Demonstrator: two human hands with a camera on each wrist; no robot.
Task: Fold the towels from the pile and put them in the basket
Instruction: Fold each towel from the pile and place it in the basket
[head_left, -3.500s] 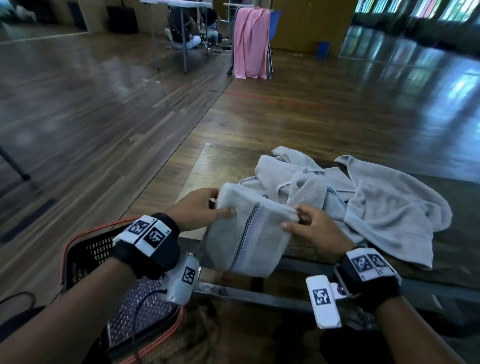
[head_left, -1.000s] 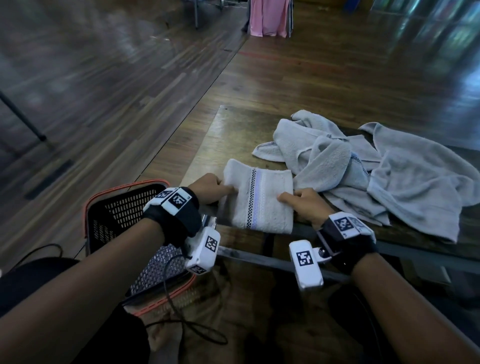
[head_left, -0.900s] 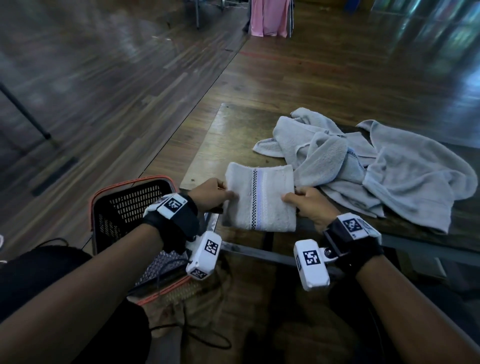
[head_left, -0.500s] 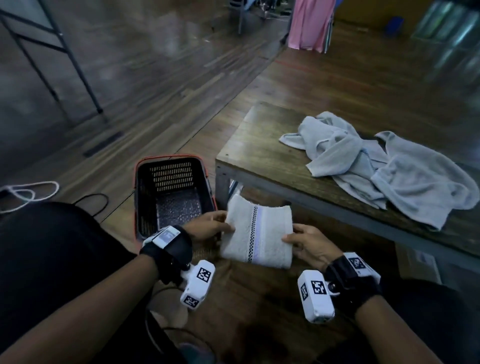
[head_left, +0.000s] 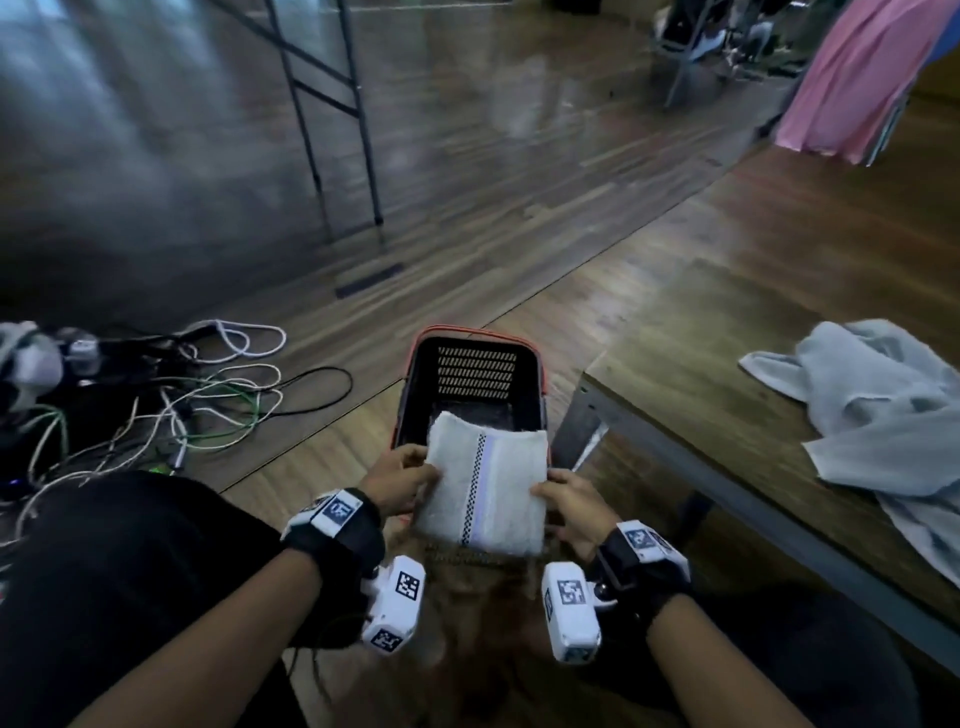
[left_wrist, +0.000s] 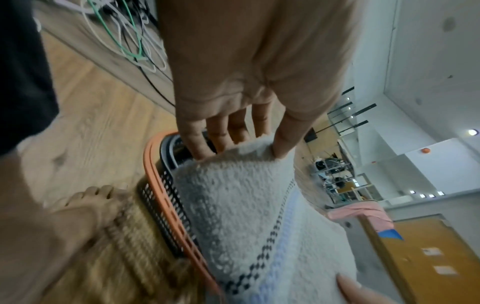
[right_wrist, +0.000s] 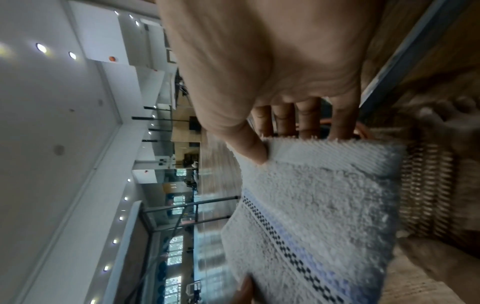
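A folded white towel with a checked black and pale blue stripe hangs between both hands, its far edge over the near rim of the black basket with an orange rim on the floor. My left hand pinches its left edge, thumb on top, fingers underneath. My right hand pinches the right edge the same way. The folded towel fills both wrist views. The pile of grey towels lies crumpled on the wooden table at right.
A tangle of white, green and black cables lies on the floor left of the basket. Metal frame legs stand further back. A pink cloth hangs at far right. The table's metal edge runs just right of my right hand.
Both hands have carried the folded towel off the table, down and to the left, until its far edge hangs over the basket. My view has turned left towards the floor and the cables.
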